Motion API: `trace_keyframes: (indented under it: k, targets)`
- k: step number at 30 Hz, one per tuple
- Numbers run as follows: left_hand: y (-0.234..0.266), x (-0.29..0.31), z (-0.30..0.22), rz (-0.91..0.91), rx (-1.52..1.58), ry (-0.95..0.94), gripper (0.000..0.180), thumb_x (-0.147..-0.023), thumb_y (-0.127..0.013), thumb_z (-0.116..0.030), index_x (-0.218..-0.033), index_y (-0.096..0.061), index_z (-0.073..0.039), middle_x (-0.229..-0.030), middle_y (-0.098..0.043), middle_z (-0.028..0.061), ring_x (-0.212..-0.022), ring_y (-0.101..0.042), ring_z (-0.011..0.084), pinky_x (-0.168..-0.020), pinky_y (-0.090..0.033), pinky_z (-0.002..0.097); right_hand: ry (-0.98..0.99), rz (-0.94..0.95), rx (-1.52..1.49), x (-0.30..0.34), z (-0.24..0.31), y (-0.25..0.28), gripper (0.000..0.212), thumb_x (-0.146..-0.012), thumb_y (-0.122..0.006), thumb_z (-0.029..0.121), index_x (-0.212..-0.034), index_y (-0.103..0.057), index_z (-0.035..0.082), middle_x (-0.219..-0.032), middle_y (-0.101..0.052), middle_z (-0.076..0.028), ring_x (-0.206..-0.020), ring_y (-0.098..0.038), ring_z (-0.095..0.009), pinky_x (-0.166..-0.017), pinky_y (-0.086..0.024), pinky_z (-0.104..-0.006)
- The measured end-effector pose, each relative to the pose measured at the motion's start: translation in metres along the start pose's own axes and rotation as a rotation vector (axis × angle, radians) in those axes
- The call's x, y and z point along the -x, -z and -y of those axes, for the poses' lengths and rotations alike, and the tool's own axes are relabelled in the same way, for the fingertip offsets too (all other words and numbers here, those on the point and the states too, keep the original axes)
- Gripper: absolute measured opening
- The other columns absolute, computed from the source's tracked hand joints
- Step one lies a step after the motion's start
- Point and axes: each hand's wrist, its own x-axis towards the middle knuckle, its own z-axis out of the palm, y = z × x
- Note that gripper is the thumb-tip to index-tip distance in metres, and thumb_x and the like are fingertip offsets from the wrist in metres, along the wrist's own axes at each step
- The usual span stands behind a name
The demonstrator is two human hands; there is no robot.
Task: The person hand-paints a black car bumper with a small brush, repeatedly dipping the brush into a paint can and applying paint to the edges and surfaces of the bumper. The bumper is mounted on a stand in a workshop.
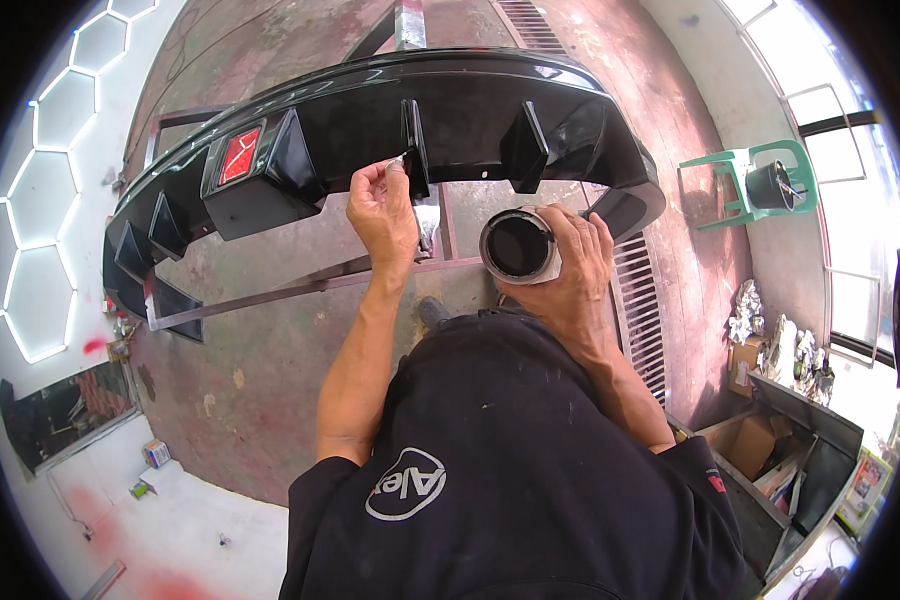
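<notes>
In front of me rests a long, glossy black car rear diffuser (360, 120) with several upright fins and a red light (240, 155) in its raised middle block. My left hand (383, 215) is closed in a pinch beside one fin (417, 150). Something small and pale shows at its fingertips, too small to name. My right hand (578, 260) grips a round metal can (544, 268) from its right side. The can's mouth is turned up towards me, and the inside looks dark.
A metal frame (270, 287) stands under the diffuser. To the right are a floor grate (638, 310) and a green plastic chair (715, 160) with a black bucket (770, 187) on it. An open metal box (830, 430) holding cardboard is at lower right.
</notes>
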Motion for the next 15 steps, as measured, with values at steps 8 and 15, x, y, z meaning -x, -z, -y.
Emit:
trace_keyframes:
  k: [8,15]
  targets:
    - [-0.0008,-0.0004,0.0014,-0.006,0.029,-0.003,0.014,-0.104,-0.073,-0.011,-0.106,-0.069,0.002,-0.098,-0.076,0.0071,-0.086,-0.068,0.0095,-0.080,-0.056,0.0244,0.002,-0.009,0.000,0.0014,-0.0008,-0.0018,0.095,-0.057,-0.102,0.027,-0.141,-0.061,0.014,-0.135,-0.069,-0.008,-0.130,-0.063,-0.028,-0.123,-0.031,-0.0575]
    - [-0.0006,0.0004,0.0004,-0.004,0.006,-0.008,0.014,-0.104,-0.073,-0.011,-0.107,-0.069,0.002,-0.097,-0.075,0.0060,-0.085,-0.067,0.0083,-0.079,-0.054,0.0234,-0.002,-0.021,0.005,0.0017,0.0004,-0.0040,0.094,-0.056,-0.102,0.028,-0.140,-0.062,0.014,-0.134,-0.069,-0.008,-0.129,-0.063,-0.028,-0.123,-0.031,-0.0574]
